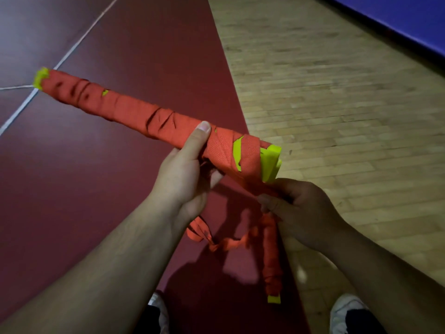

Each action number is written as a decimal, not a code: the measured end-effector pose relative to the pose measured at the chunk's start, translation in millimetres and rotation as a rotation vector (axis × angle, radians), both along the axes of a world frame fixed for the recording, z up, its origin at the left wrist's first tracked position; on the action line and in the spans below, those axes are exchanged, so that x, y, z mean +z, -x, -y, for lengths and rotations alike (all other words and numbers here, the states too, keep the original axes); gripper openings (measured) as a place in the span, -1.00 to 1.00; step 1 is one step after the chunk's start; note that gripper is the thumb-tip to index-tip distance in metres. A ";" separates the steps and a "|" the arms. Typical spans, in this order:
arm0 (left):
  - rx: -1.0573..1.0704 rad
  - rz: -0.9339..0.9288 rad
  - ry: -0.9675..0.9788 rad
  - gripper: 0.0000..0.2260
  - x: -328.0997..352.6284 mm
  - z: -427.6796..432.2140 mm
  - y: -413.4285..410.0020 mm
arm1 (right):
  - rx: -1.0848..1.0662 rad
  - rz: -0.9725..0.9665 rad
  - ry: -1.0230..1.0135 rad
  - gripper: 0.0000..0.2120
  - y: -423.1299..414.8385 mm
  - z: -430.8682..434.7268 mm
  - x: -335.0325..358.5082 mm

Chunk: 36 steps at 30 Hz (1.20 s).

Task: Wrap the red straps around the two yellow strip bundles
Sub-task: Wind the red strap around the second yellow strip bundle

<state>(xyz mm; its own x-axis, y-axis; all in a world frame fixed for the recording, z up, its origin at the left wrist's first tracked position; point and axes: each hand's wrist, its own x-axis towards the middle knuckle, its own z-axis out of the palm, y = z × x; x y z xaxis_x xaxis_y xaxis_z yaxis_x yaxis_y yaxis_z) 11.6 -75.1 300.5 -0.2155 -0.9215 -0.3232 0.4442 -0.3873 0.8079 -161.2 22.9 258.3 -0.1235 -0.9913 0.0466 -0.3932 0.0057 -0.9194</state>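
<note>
While the left hand (185, 174) grips the near part of the first yellow strip bundle (125, 109), its thumb (203, 127) laid on top, the right hand (303, 208) closes its curled fingers on the red strap (248, 153) just below the bundle's near end. The bundle is held in the air, slanting away to the left. It is wound in red along nearly its whole length, and yellow shows at both tips and through gaps (237, 153) in the nearest turns. A loose strap tail (199, 233) trails beneath the hands. The second bundle (272, 259), also wound in red, runs down from the right hand; we cannot tell whether it hangs or lies on the dark red floor mat (96, 189). To finish well, we judge that the strap should be held taut, that each turn should overlap the one before so as to cover the gaps, and that the thumb should pin the final turn while the end is tucked.
</note>
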 end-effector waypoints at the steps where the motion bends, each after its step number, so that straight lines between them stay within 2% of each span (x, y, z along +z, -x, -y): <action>1: -0.020 0.005 -0.017 -0.59 -1.6 1.0 -1.0 | -0.026 -0.070 0.068 -0.72 2.1 -0.3 1.6; 3: -0.063 0.039 -0.055 -0.69 -5.1 2.5 -2.3 | -0.072 -0.228 0.216 -0.88 4.8 -1.9 6.2; 5: -0.115 0.060 -0.086 -0.74 -6.8 3.4 -4.1 | -0.078 -0.333 0.273 -0.90 6.8 -2.8 10.9; 7: -0.186 0.085 -0.099 -0.73 -7.8 5.0 -8.1 | -0.066 -0.376 0.202 -0.91 11.6 -1.4 12.9; 11: -0.359 0.195 -0.149 -0.62 -9.8 8.3 -21.0 | 0.034 -0.495 -0.085 -0.92 24.4 2.1 6.6; 14: -0.448 0.236 -0.174 -0.66 -16.2 4.1 -23.1 | 0.143 -0.433 -0.159 -0.84 18.2 0.4 4.7; 17: -0.448 0.303 -0.148 -0.57 -25.3 -0.2 -20.8 | 0.152 -0.444 -0.150 -0.85 12.4 0.1 8.9; 19: -0.467 0.340 -0.080 -0.62 -27.7 -1.9 -20.4 | 0.220 -0.339 -0.231 -0.89 17.4 -1.3 14.4; 21: -0.475 0.396 -0.024 -0.59 -29.0 -2.6 -21.5 | 0.343 -0.188 -0.351 -0.94 21.0 -4.3 20.9; 22: -0.475 0.419 -0.001 -0.57 -29.0 -3.1 -20.8 | 0.361 -0.181 -0.362 -0.95 21.0 -5.3 21.6; 26: -0.392 0.538 0.086 -0.57 -33.1 -7.3 -12.9 | 0.131 -0.374 -0.175 -0.97 9.0 -3.8 15.8; 28: -0.299 0.617 0.143 -0.66 -37.8 -10.1 -8.6 | 0.044 -0.341 -0.111 -0.97 -0.7 -3.8 15.9; 31: -0.189 0.720 0.188 -0.77 -44.0 -11.2 -6.0 | 0.036 -0.224 -0.113 -0.94 -12.9 -9.3 18.5; 33: -0.164 0.702 0.177 -0.76 -46.1 -12.3 -3.7 | 0.041 -0.200 -0.097 -0.91 -17.6 -12.3 19.5; 36: -0.202 0.411 0.039 -0.69 -43.3 -16.2 2.2 | -0.003 -0.060 -0.063 -0.89 -18.1 -11.3 22.0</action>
<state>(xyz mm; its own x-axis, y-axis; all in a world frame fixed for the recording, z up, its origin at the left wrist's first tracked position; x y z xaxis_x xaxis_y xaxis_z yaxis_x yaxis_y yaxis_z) 9.5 -58.9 257.2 -0.2535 -0.8873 -0.3852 0.0023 -0.3987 0.9171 -143.1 34.3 280.2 -0.1250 -0.9921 -0.0080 -0.4478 0.0637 -0.8918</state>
